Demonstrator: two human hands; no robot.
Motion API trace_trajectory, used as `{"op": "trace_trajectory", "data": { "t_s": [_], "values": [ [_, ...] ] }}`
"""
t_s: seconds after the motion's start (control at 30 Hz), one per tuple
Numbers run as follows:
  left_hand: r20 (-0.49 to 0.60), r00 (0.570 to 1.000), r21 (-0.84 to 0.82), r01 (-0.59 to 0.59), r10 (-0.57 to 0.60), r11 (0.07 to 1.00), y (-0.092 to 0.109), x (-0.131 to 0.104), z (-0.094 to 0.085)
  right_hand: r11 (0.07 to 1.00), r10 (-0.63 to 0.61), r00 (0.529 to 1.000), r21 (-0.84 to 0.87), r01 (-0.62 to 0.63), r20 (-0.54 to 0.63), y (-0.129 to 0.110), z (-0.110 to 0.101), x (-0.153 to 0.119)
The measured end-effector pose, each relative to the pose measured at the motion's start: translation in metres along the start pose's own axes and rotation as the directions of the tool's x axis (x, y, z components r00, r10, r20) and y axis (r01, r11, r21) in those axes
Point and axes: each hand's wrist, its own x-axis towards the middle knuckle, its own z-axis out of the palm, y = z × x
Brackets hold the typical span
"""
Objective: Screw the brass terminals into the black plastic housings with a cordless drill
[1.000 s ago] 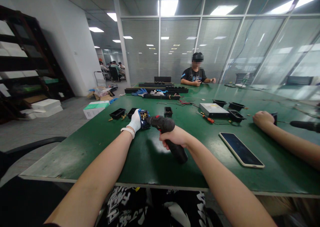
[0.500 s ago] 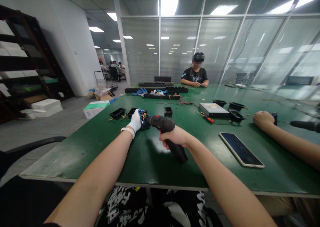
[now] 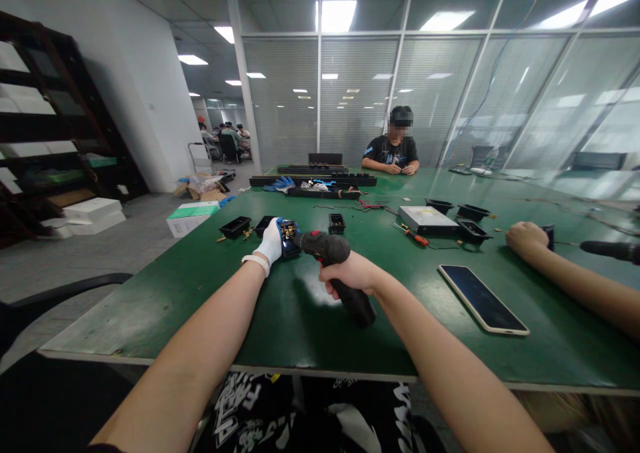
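Note:
My left hand (image 3: 271,240), in a white and blue glove, is closed around a small black box (image 3: 289,246) with brass-coloured parts inside, held just above the green table. My bare right hand (image 3: 350,270) grips a black cordless drill (image 3: 327,247) with red marks. Its front end points left at the open face of the box; whether the tip touches a part there, I cannot tell. Close behind the left hand sit two black boxes, one at the left (image 3: 235,227) and one partly hidden by the glove (image 3: 263,224). Another black box (image 3: 337,223) stands beyond the drill.
A phone (image 3: 483,299) lies right of my right arm. Behind it are a silver case (image 3: 428,220), a screwdriver (image 3: 417,237) and several black boxes (image 3: 473,232). A co-worker's hand (image 3: 527,237) and drill (image 3: 610,250) are at far right. Another person (image 3: 393,150) sits opposite.
My hands, the black box and the drill hold nearly the same position. The person opposite has shifted their head slightly.

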Motion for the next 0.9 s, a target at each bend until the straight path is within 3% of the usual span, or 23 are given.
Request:
{"op": "trace_trajectory", "data": {
  "t_s": [0.9],
  "values": [
    [-0.032, 0.999, -0.024, 0.014, -0.014, 1.0, 0.002, -0.01, 0.007, 1.0, 0.006, 1.0, 0.005, -0.005, -0.004, 0.002, 0.0, 0.001]
  ]
}}
